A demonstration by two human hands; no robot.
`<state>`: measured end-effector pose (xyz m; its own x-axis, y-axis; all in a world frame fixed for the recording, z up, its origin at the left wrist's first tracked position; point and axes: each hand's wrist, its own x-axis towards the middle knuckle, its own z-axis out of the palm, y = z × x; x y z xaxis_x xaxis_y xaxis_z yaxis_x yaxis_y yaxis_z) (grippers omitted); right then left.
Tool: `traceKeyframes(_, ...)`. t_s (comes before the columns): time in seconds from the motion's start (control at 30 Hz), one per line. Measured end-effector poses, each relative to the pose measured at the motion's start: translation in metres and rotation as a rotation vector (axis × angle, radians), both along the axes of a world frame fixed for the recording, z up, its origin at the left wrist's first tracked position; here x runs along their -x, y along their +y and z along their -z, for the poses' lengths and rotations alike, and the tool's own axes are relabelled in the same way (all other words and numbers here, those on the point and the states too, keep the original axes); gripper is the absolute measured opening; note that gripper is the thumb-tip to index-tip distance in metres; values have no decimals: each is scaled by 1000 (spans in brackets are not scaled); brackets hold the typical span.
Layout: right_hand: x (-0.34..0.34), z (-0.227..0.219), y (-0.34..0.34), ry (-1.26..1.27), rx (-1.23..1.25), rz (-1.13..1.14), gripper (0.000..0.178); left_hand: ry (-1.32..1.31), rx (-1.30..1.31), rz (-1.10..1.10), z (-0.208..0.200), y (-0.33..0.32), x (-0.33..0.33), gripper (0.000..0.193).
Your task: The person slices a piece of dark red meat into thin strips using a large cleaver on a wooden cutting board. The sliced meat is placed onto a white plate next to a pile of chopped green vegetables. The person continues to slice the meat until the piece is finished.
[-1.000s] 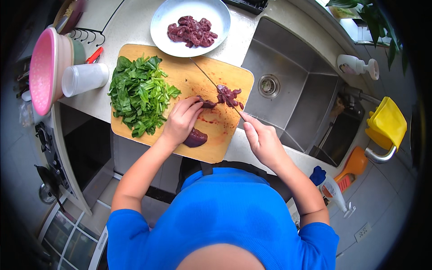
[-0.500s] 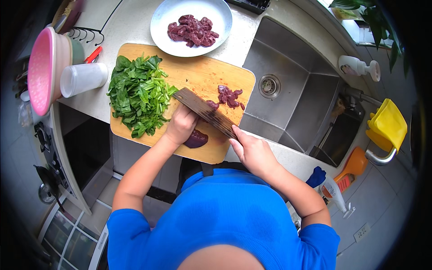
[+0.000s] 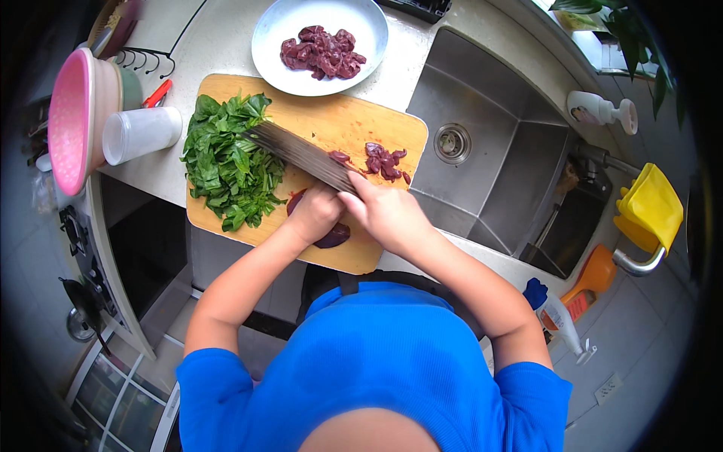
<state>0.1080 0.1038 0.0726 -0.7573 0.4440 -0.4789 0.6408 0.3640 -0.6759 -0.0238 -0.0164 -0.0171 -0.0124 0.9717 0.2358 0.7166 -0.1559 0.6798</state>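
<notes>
The larger lump of meat (image 3: 334, 238) lies near the middle of the near edge of your cutting board (image 3: 363, 255), dark red and partly covered by your left hand (image 3: 319, 210). Another dark piece (image 3: 294, 200) shows just beside that hand, on its left. Your left fingers are curled in and bunched close; their tips are hidden, so you cannot tell whether they grip the meat or only press on it.

Your right hand (image 3: 382, 213) is closed around the handle of the knife (image 3: 300, 152), just beside your left. The broad blade is blurred and slants over the board toward its far left corner, its end overlapping the chopped greens (image 3: 230, 166); contact there cannot be told. The greens are heaped along the board's left edge. Small cut bits (image 3: 385, 161) lie near its right edge.

The board sits across the near edge of the desk (image 3: 215, 49). Past the board's far edge stands a white plate (image 3: 370, 34) with a pile of meat slices (image 3: 322, 54). To the board's left, toward the desk's left edge, you have a clear plastic cup (image 3: 143, 134) lying on its side and a pink basin (image 3: 69, 124) tilted upright. The metal sink (image 3: 467, 89) is set into the desk beyond the board's right edge.
</notes>
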Motion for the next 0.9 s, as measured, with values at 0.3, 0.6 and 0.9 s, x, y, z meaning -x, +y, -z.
traceKeyframes(0.3, -70, -30, 8, 147, 90, 231, 36, 4, 18, -229, -39, -1, 11, 25)
traceKeyframes(0.6, -82, -27, -15, 47, 56, 60, 40, 74, -81, -135, -21, 6, 11, 30)
traceKeyframes(0.9, -75, -31, -8, 3, 13, 9, 44, 62, -71, -173, -20, 6, 12, 30)
